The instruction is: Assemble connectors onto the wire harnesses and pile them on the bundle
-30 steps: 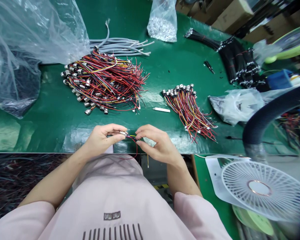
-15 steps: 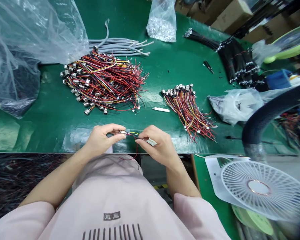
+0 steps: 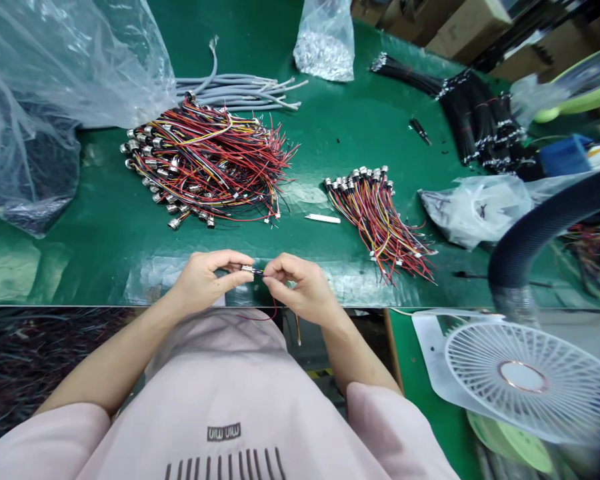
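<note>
Near the bench's front edge, my left hand (image 3: pixel 213 279) pinches a small silvery metal connector (image 3: pixel 248 269) between thumb and fingertips. Just to its right, my right hand (image 3: pixel 300 283) is closed on the wires (image 3: pixel 261 272) that come out of the connector's back end. A red wire end hangs below the hands, and a thin yellowish strand with a white tip (image 3: pixel 299 331) dangles under my right hand. My fingers hide most of the wires. Ahead to the right lies a bundle of wired connectors (image 3: pixel 380 223), and a white pen-like tool (image 3: pixel 323 219) is beside it.
A large heap of wired connectors (image 3: pixel 215 167) covers the left middle, with grey cables (image 3: pixel 245 92) behind. Plastic bags (image 3: pixel 325 47) stand at the back and left. Black cables (image 3: pixel 473 120), a black hose (image 3: pixel 517 247) and a white fan (image 3: pixel 525 377) are at the right.
My right hand has moved left, closer to the connector, so less wire shows between the hands. A white-tipped strand now hangs below it. My left hand has barely shifted.
</note>
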{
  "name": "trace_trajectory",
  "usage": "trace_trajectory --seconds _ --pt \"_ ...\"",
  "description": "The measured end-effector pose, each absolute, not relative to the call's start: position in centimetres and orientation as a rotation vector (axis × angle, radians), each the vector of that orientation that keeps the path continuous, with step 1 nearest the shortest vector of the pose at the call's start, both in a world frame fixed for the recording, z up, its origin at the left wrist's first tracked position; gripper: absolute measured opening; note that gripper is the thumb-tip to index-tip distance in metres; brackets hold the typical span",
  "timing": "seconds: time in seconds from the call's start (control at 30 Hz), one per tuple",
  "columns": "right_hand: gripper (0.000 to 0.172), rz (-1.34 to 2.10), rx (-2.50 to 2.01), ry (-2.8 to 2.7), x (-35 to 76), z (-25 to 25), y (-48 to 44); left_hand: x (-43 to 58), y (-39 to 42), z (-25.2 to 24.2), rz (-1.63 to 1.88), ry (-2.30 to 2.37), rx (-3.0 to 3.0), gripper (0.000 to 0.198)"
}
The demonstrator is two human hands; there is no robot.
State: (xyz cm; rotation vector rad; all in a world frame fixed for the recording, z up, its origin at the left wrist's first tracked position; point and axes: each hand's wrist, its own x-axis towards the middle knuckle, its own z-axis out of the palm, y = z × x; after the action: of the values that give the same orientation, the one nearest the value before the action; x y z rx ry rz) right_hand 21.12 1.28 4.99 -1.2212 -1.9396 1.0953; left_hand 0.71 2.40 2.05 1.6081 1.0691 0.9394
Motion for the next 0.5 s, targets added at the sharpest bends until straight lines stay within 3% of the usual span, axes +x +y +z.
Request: trace_trajectory --seconds 0.23,0.5 --pt "0.014 0.711 -1.137 -2.134 20.31 4.70 1.40 0.80 2.42 2.07 0.922 1.088 1.549 0.023" --pt "0.012 0.758 -1.212 -2.138 21.26 5.65 1.27 0.57 2.37 2.20 0.964 1.071 1.489 0.024"
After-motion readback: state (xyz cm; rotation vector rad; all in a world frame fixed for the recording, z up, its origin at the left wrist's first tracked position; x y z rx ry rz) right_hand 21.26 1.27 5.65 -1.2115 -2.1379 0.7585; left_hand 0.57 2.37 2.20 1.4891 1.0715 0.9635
